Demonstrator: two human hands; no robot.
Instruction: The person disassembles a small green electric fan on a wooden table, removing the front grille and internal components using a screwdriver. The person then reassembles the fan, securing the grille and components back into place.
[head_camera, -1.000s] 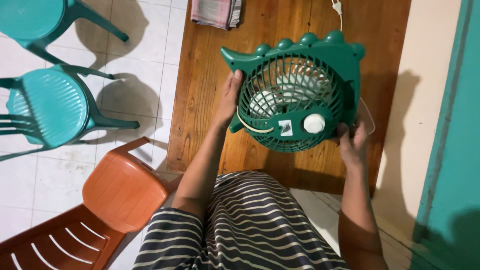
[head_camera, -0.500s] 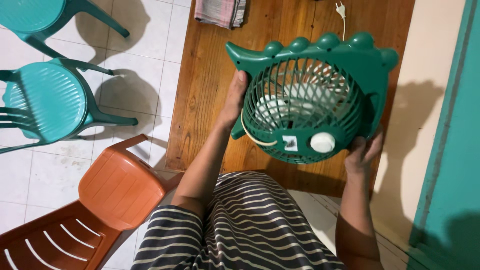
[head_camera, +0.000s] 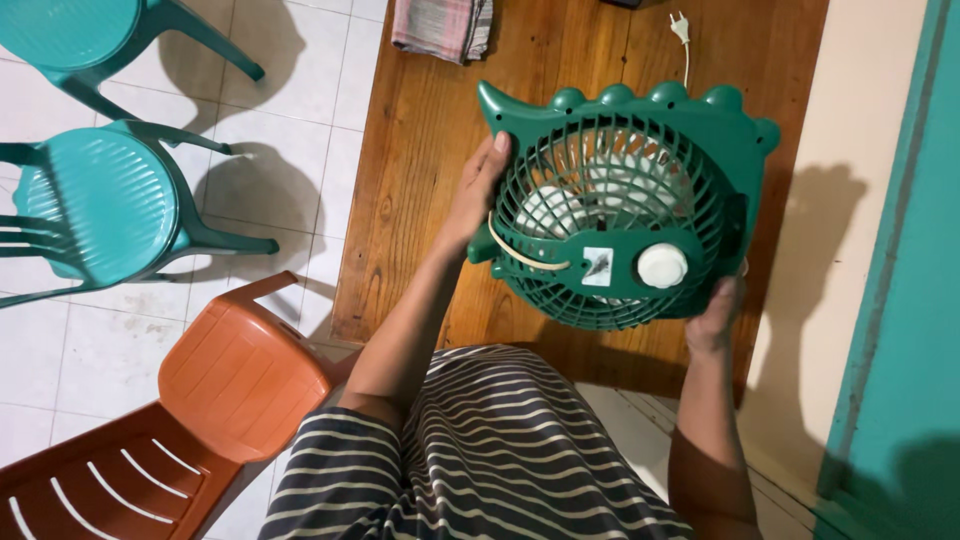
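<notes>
Left hand (head_camera: 478, 195) at nine o'clock and right hand (head_camera: 712, 318) at five o'clock clamp a green fan (head_camera: 625, 205), steadying it above the tabletop (head_camera: 420, 150).

- A home: a wooden table (head_camera: 420, 150) stands on a white tiled floor (head_camera: 290, 140).
- Beside the table sit teal plastic chairs (head_camera: 100, 200) and an orange plastic chair (head_camera: 240, 370).
- A folded cloth (head_camera: 440, 25) lies at the table's far edge.
</notes>
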